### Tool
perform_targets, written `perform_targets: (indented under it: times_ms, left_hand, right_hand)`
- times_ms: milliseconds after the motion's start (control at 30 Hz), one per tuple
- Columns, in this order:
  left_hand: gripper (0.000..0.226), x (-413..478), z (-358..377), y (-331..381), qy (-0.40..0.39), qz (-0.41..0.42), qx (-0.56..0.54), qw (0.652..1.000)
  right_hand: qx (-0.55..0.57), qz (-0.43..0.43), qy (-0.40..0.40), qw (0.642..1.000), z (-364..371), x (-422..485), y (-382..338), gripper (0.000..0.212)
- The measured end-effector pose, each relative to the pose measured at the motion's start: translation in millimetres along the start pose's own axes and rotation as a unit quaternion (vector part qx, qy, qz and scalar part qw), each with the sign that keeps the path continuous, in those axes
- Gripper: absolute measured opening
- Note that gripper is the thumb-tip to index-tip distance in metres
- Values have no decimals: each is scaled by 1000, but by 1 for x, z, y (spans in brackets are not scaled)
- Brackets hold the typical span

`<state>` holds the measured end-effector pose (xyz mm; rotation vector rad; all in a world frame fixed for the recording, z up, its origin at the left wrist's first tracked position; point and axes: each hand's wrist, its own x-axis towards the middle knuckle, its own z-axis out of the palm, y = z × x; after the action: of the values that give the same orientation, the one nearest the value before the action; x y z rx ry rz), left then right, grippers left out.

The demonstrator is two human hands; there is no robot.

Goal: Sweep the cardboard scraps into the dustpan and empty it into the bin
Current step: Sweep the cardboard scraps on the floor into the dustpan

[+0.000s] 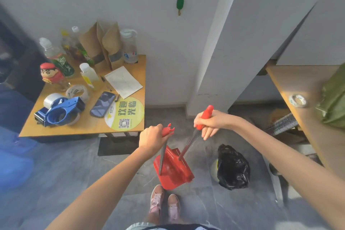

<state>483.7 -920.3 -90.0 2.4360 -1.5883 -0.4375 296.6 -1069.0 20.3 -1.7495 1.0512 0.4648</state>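
A red dustpan (170,177) rests on the grey floor just ahead of my feet. My left hand (152,139) grips the red top of its long metal handle. My right hand (209,122) holds the red grip of the broom handle (206,115), whose shaft runs down to the red broom head (182,160) lying against the dustpan. The bin (232,167), lined with a black bag, stands on the floor to the right of the dustpan. No cardboard scraps can be made out on the floor or in the pan.
A low wooden table (89,127) at the left carries bottles, tape rolls, a blue tape dispenser (59,111), a phone and a notepad. A wooden shelf (306,102) with a tape roll runs along the right. A white pillar (229,61) stands behind the bin.
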Motion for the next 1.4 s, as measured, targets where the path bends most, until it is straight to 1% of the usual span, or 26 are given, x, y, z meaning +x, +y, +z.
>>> perform_targets:
  times_ms: [67,133,200,267,300,333,367,400,467,533,600,667,700,767,833,867,967,1067,1167,1233,1300,1400]
  left_hand:
    - [47,-10,11,5,-1,-13,5,1000]
    - [46,-21,20,11,-5,-18,9,1000]
    - [46,-30,25,16,-6,-18,17,1000]
    - [44,-37,26,15,-8,-25,29,999]
    - [43,-41,26,14,-10,-31,37,999]
    - [42,-45,27,13,-13,-38,42,998]
    - [42,-49,28,12,-15,-43,40,998]
    - [42,-54,29,11,-16,-48,35,998]
    - [41,-61,34,9,-21,-51,25,998]
    - [39,-67,38,7,-26,-47,33,998]
    - [38,-73,38,3,-26,-54,37,998]
    - [37,-79,36,-4,-22,-69,31,997]
    - [36,-83,35,-8,-18,-75,28,997]
    - [34,-93,34,-18,-13,-80,22,996]
    - [32,-107,32,-28,-12,-83,22,996]
    - [31,-116,31,-34,-11,-84,20,996]
    - [29,-146,28,-52,-6,-77,18,997]
    - [27,-178,23,-69,-1,-68,24,997]
    - [24,-207,18,-83,11,-56,17,998]
    - [21,-224,17,-90,15,-49,9,999]
    - [20,-238,17,-93,15,-40,5,999]
    - [24,-252,17,-94,4,-30,8,1000]
  right_hand:
    - [43,-29,-93,994,8,-3,21,22]
    - [104,-29,-176,979,19,-6,38,24]
    - [161,5,-243,957,30,-7,50,29]
    - [179,78,-276,941,43,-6,54,43]
    - [160,123,-271,941,50,-5,54,50]
    - [127,159,-253,946,57,-4,53,51]
    - [89,185,-230,951,63,-4,52,42]
    - [67,204,-212,954,71,-3,50,29]
    - [58,236,-184,952,86,1,52,5]
    - [23,280,-165,945,97,8,59,11]
    - [-15,327,-176,928,107,9,60,11]
    - [-33,352,-166,921,113,5,64,23]
    - [-27,362,-159,918,114,-1,64,27]
    - [25,370,-141,918,115,-12,63,32]
    - [80,376,-123,915,119,-25,62,31]
    - [90,381,-115,913,124,-33,60,29]
    - [80,393,-85,912,149,-55,58,26]
    - [62,417,-73,904,181,-76,61,25]
    - [92,427,-67,897,211,-93,62,22]
    - [107,426,-54,897,231,-101,65,29]
    - [105,430,-57,895,252,-110,67,37]
    - [107,431,-65,894,281,-122,71,39]
